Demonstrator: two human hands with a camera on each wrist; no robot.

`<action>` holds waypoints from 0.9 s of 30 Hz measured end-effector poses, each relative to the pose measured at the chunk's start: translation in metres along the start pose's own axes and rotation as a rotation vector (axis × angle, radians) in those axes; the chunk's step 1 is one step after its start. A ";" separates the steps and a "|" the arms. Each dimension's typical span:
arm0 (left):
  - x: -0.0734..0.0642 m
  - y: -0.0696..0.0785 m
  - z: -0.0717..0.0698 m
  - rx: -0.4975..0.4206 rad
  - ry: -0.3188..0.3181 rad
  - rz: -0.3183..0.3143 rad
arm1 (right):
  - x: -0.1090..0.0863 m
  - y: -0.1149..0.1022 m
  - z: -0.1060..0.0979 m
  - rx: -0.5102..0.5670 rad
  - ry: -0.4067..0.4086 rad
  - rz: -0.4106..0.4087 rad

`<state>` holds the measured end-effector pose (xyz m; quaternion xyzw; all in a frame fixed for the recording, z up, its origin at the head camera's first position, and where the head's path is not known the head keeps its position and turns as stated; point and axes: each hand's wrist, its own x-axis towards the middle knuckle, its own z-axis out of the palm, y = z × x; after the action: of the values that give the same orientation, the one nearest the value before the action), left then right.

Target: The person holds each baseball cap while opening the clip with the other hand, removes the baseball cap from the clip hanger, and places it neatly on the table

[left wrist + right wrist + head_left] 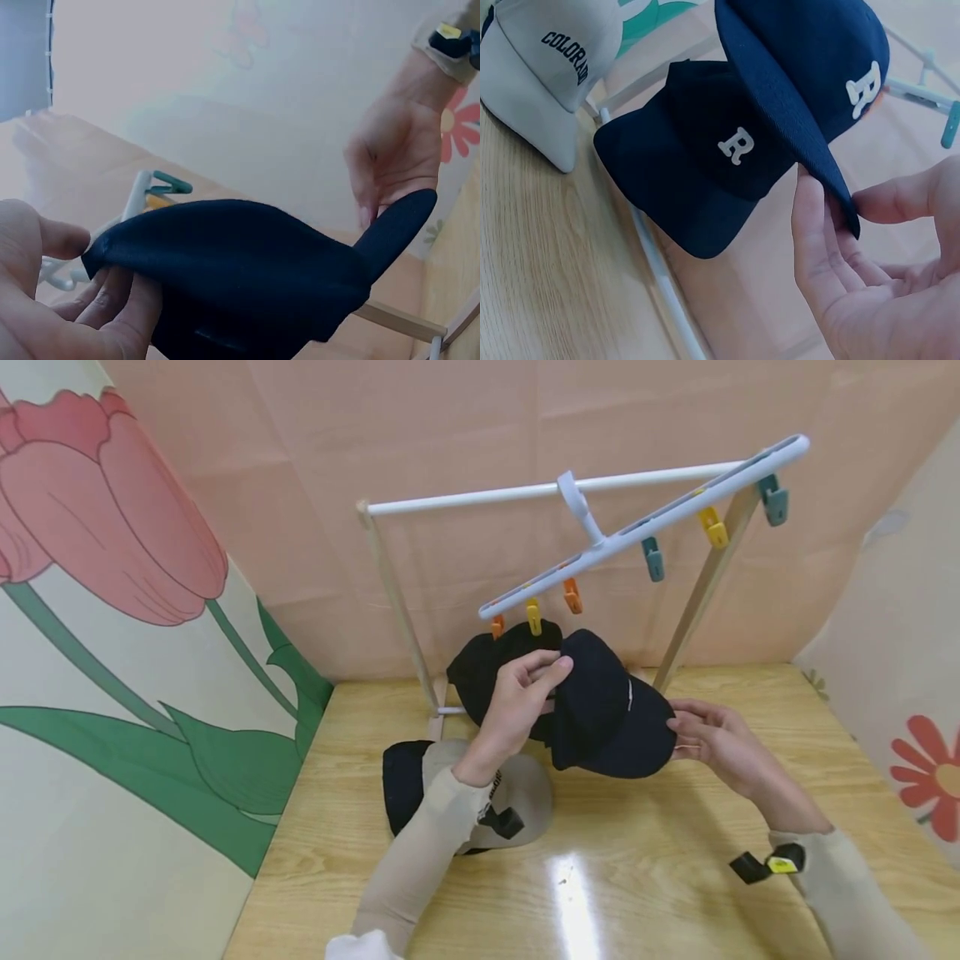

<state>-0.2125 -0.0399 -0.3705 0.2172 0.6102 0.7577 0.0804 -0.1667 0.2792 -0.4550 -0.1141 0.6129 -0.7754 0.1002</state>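
Held out over the desk [675, 877], the left hand [521, 697] pinches a navy cap [596, 693] by its back edge; the right hand [716, 739] pinches its brim [637, 743], raised near the hanger [675, 512].

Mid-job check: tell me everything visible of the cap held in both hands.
A dark navy cap with a rounded crown, curved brim and white letter R on the front, it looks like woven fabric. It is tilted above the table; the left hand pinches the edge opposite the brim, the right hand the brim's edge. In the head view it appears below the clip hanger and in front of another dark cap; whether the caps touch is unclear. No clip shows on it.
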 end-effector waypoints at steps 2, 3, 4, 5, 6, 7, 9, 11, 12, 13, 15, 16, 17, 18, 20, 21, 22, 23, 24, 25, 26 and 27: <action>0.000 0.002 -0.001 -0.007 -0.011 -0.004 | -0.001 -0.001 0.000 0.004 -0.015 -0.010; -0.001 0.003 -0.001 -0.013 -0.015 -0.005 | -0.001 -0.002 0.000 0.008 -0.020 -0.015; -0.001 0.003 -0.002 -0.017 -0.017 -0.005 | -0.001 -0.002 0.000 0.011 -0.025 -0.019; -0.001 0.003 -0.002 -0.017 -0.017 -0.004 | -0.001 -0.002 0.000 0.012 -0.031 -0.021; -0.002 0.004 -0.003 -0.015 -0.015 -0.003 | -0.002 -0.002 0.001 0.013 -0.035 -0.020; -0.003 0.004 -0.004 -0.013 -0.016 -0.003 | -0.002 -0.002 0.001 0.015 -0.041 -0.020; -0.005 0.004 -0.006 -0.001 -0.012 0.000 | -0.003 -0.002 0.002 0.021 -0.053 -0.020; -0.006 0.004 -0.007 0.019 -0.009 0.007 | -0.004 -0.002 0.003 0.021 -0.066 -0.021; -0.007 0.005 -0.008 0.030 -0.008 0.012 | -0.004 -0.001 0.003 0.021 -0.070 -0.022; -0.007 0.005 -0.009 0.042 -0.007 0.020 | -0.004 -0.001 0.003 0.015 -0.075 -0.024; -0.009 0.006 -0.011 0.061 -0.007 0.036 | -0.003 0.000 0.004 -0.001 -0.085 -0.028; -0.009 0.006 -0.012 0.066 -0.008 0.042 | -0.003 0.000 0.004 -0.010 -0.090 -0.030; -0.010 0.006 -0.013 0.069 -0.011 0.048 | -0.003 0.001 0.005 -0.018 -0.097 -0.031; -0.011 0.006 -0.014 0.071 -0.015 0.052 | -0.003 0.001 0.005 -0.026 -0.100 -0.030; -0.013 0.005 -0.016 0.071 -0.024 0.062 | -0.004 0.003 0.006 -0.038 -0.105 -0.030; -0.014 0.005 -0.016 0.074 -0.027 0.068 | -0.004 0.003 0.007 -0.039 -0.108 -0.030; -0.014 0.005 -0.017 0.076 -0.030 0.074 | -0.005 0.004 0.008 -0.042 -0.108 -0.031; -0.015 0.005 -0.018 0.082 -0.031 0.081 | -0.005 0.005 0.009 -0.042 -0.113 -0.030; -0.016 0.005 -0.018 0.089 -0.030 0.088 | -0.006 0.006 0.010 -0.041 -0.117 -0.031; -0.016 0.005 -0.019 0.094 -0.030 0.094 | -0.006 0.007 0.010 -0.040 -0.125 -0.033; -0.017 0.006 -0.019 0.101 -0.027 0.099 | -0.006 0.009 0.011 -0.036 -0.134 -0.033; -0.017 0.006 -0.020 0.107 -0.026 0.102 | -0.006 0.010 0.012 -0.033 -0.143 -0.032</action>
<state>-0.2047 -0.0653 -0.3723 0.2619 0.6369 0.7242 0.0377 -0.1575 0.2672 -0.4627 -0.1807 0.6148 -0.7566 0.1296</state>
